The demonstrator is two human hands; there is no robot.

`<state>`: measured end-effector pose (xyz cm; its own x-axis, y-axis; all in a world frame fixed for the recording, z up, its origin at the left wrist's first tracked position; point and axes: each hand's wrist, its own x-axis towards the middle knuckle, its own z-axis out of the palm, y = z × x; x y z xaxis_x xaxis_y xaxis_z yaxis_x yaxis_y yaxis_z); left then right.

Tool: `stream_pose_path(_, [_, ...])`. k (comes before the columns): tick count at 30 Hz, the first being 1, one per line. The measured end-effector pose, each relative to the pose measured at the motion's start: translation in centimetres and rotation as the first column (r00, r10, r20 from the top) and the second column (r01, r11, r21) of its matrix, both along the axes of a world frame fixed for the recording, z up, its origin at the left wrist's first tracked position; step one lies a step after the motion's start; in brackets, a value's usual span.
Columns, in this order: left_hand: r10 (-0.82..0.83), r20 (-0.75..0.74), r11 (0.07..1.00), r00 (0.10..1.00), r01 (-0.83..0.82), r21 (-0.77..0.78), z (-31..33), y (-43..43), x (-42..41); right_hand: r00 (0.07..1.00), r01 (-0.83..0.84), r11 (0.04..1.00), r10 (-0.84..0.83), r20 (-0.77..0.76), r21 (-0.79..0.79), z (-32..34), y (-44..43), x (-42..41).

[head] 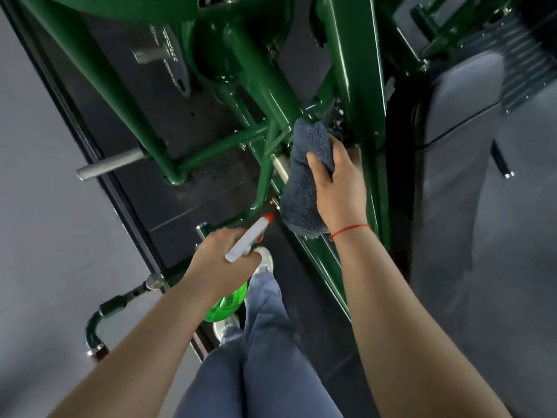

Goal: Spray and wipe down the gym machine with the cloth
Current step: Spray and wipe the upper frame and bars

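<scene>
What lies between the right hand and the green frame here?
The grey cloth, gripped by the right hand and held against the frame; the head view shows it.

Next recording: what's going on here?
A person is cleaning a glossy green metal gym machine frame. The right hand grips a fluffy grey-blue cloth against its slanted tubes. The left hand holds a green spray bottle with a white trigger head, nozzle aimed at the frame's lower part.

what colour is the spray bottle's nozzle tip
Orange-red, on the spray bottle in the left hand; head view.
</scene>
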<state>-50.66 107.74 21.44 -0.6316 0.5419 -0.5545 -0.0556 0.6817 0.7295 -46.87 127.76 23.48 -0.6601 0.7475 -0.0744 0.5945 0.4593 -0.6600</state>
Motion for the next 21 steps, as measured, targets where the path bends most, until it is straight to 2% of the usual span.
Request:
stream_pose_path(2, [-0.004, 0.015, 1.000, 1.000, 0.004, -0.017, -1.3, -0.7, 1.4, 0.998, 0.051, 0.996, -0.053, -0.031, -0.080, -1.6, -1.7, 2.5])
stream_pose_path(7, [-0.059, 0.012, 0.996, 0.998, 0.060, -0.062, -5.2, -2.2, 4.8, 0.986, 0.151, 0.953, -0.127, 0.106, -0.263, -8.7, -5.4, 10.4])
stream_pose_path(9, [-0.130, 0.009, 0.988, 0.992, 0.130, -0.080, -6.5, -2.3, 6.3, 0.965, 0.247, 0.891, -0.189, 0.183, -0.382, -11.4, -6.7, 13.5])
stream_pose_path(12, [-0.202, 0.024, 0.973, 0.979, 0.204, -0.106, -8.4, -1.9, 9.0, 0.889, 0.456, 0.723, -0.349, 0.297, -0.518, -15.0, -8.0, 18.1])
stream_pose_path(18, [-0.313, 0.034, 0.940, 0.949, 0.315, -0.130, -13.0, -0.1, 14.2, 0.791, 0.610, 0.530, -0.449, 0.416, -0.589, -21.1, -8.3, 26.3])
stream_pose_path(19, [-0.341, 0.026, 0.932, 0.940, 0.341, -0.126, -14.0, 0.3, 15.2, 0.791, 0.607, 0.515, -0.460, 0.403, -0.605, -22.1, -8.0, 27.5])
stream_pose_path(21, [-0.405, 0.018, 0.907, 0.914, 0.404, -0.116, -16.3, 1.3, 17.6, 0.813, 0.579, 0.552, -0.441, 0.380, -0.599, -24.3, -7.2, 29.7])
